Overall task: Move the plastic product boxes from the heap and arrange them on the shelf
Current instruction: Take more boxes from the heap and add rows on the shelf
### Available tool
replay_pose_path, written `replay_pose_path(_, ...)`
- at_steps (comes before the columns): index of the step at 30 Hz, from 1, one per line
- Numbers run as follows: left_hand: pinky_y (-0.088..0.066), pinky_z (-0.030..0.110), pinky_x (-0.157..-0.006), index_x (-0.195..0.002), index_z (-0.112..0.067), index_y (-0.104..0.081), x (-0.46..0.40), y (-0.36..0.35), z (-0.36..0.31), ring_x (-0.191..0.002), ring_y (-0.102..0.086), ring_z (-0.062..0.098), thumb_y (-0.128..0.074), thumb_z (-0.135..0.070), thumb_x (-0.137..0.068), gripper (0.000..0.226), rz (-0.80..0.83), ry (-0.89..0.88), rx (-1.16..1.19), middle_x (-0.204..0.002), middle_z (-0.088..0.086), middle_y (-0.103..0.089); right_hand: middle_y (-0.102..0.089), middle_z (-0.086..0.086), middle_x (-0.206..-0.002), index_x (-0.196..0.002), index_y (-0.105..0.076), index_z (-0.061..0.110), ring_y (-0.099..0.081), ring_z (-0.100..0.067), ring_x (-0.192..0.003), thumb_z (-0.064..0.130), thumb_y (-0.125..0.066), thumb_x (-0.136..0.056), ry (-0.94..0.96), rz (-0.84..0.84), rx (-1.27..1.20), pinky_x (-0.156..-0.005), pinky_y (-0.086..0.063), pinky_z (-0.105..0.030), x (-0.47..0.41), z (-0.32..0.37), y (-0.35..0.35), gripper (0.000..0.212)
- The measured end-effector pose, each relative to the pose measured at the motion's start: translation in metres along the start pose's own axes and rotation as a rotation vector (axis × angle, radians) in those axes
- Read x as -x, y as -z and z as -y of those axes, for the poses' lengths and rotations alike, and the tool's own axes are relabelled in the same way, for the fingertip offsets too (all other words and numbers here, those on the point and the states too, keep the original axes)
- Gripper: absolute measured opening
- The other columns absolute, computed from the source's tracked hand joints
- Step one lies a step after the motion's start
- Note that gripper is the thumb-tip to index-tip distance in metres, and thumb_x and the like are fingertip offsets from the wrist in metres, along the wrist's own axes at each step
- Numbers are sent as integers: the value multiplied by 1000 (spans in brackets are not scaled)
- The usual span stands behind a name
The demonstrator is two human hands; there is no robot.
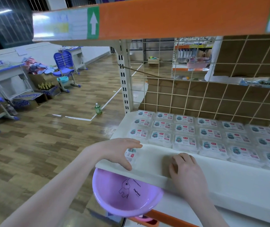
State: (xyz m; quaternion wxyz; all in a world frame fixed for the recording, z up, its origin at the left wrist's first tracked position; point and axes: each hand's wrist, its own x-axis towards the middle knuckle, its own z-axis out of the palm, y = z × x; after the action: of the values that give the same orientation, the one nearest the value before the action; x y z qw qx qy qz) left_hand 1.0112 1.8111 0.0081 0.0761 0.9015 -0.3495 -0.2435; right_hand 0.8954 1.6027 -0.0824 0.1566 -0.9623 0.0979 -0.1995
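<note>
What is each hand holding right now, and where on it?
The left hand grips a plastic product box by its left end, thumb at the near edge. The right hand rests on the shelf, holding nothing.

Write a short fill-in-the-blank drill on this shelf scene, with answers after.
1. The left hand holds one plastic box at the shelf's ____ end.
2. The right hand rests on the ____.
3. Below the shelf sits a ____ basin printed with an elephant.
4. The arrow on the upper beam points ____.

Answers: left; shelf; purple; up
</note>
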Motion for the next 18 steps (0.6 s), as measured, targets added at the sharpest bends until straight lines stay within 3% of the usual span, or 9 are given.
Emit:
replay_pose_path(4,-14,14,-110,-144,-31,-35,-4,-7,4,-138,-19,-2,-72,-35,-79,75,-12,15,20,-152,-17,-26,-63,-12,-75,-72,-67,4,-61,-35,-71,2,-79,-59,9,-36,-14,-60,-54,-40,0,-1,-1,18)
replay_pose_path(8,-21,17,-107,-140,-24,-43,-1,-16,2,-136,-27,5,-65,-46,-82,66,-123,48,-15,-147,-12,-35,-62,-11,-72,-68,-67,5,-61,-34,-67,0,-80,-55,19,-65,-17,-58,-55,-39,0,0,-1,20)
replay_pose_path(12,-39,29,-94,-116,-14,-58,-2,-30,-7,-116,-45,16,-57,-58,-81,56,-322,169,-61,-118,-6,-54,-63,-11,-74,-71,-68,5,-61,-34,-70,2,-79,-57,-4,-60,-12,-60,-54,-39,1,-1,-3,19)
replay_pose_path(14,-40,26,-87,-110,-15,-60,-6,-39,-13,-109,-47,17,-55,-60,-79,55,-464,265,-59,-112,-5,-56,-63,-10,-75,-71,-68,6,-60,-34,-71,2,-79,-58,-14,-66,-14,-61,-54,-39,2,-1,-3,18)
replay_pose_path(18,-37,25,-86,-104,-17,-60,-20,-56,-24,-104,-48,19,-50,-64,-80,54,-654,424,-108,-105,-3,-58,-63,-9,-72,-70,-68,7,-61,-33,-68,2,-82,-54,6,-106,3,-57,-54,-37,1,1,-4,21)
